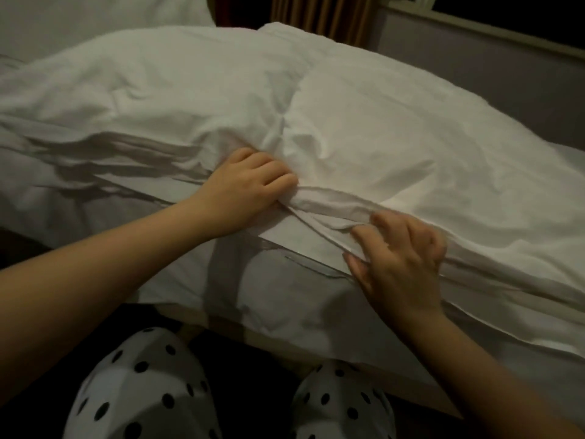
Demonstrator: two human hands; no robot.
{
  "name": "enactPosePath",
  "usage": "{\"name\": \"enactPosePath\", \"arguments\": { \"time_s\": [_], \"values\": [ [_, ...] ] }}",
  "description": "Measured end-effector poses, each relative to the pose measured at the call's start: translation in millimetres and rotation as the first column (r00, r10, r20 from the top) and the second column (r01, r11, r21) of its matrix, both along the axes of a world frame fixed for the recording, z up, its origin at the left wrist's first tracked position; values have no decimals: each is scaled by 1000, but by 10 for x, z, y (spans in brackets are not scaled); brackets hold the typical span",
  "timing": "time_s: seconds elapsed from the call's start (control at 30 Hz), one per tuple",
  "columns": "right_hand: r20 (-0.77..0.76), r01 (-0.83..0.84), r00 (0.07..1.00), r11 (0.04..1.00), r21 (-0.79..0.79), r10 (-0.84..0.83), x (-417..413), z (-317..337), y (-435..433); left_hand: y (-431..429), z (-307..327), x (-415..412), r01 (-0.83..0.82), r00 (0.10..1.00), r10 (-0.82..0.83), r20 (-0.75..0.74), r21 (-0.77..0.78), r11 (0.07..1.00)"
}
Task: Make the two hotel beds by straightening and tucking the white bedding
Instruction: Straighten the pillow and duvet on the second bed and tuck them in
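White duvet (348, 122) lies rumpled on bed (285, 299), hem (332, 201) along its near edge. L hand (250, 185) fist bunches hem. R hand (402, 258) beside it, blurred, fingers bent and spread on hem; grip unclear.

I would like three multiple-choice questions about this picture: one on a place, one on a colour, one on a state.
1. Where is the left hand?
A. on the curtain
B. at the near edge of the duvet
C. on the floor

2. What colour are the dots on the trousers?
A. red
B. black
C. green

3. How does the duvet lie?
A. smooth and flat
B. folded in a neat pile
C. wrinkled and bunched

Answers:
1 B: its fingers grip a bunched fold at that edge.
2 B: the dots are black on white cloth.
3 C: creases run all over it.
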State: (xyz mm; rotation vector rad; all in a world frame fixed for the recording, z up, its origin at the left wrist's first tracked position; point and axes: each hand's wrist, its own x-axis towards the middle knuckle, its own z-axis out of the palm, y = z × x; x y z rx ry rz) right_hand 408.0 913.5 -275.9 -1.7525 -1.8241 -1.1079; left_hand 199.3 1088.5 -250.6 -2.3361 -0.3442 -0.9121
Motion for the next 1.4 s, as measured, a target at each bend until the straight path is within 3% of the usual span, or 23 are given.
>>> {"name": "enactPosePath", "arguments": {
  "time_s": [0.13, 0.3, 0.43, 0.6, 0.77, 0.9, 1.0, 1.23, 1.4],
  "values": [
    [45, -117, 992, 992, 46, 115, 93, 225, 151, -1, 107, -23, 24, 999, -26, -31, -83, 996],
    [65, -298, 954, 938, 179, 291, 146, 627, 149, -99, 323, -126, 156, 985, -138, 109, -191, 969],
    [130, -260, 960, 962, 83, 249, 281, 97, 153, -154, 42, -149, 102, 990, -123, -67, -258, 961],
    [8, -318, 948, 948, 3, 318, 442, -89, 94, -123, -78, -33, 27, 988, -71, -140, -290, 957],
    [70, -148, 985, 980, -130, 158, 415, -190, -48, -193, -243, -40, -14, 976, -22, -216, -164, 986],
    [85, -144, 985, 988, -63, 149, 416, -71, -15, -98, -226, 21, 39, 986, -54, -157, -99, 994],
    [94, -193, 976, 980, -48, 197, 441, 134, 40, -37, -104, 76, 70, 982, -90, -168, -123, 990],
    [-79, -220, 974, 973, -71, 214, 327, -57, -23, -115, -238, 163, -17, 998, 7, -68, -140, 990],
    [-11, -20, 1000, 986, -168, 19, 162, -386, 83, -77, -402, 125, 2, 997, -16, -77, -185, 983]
  ]
}}
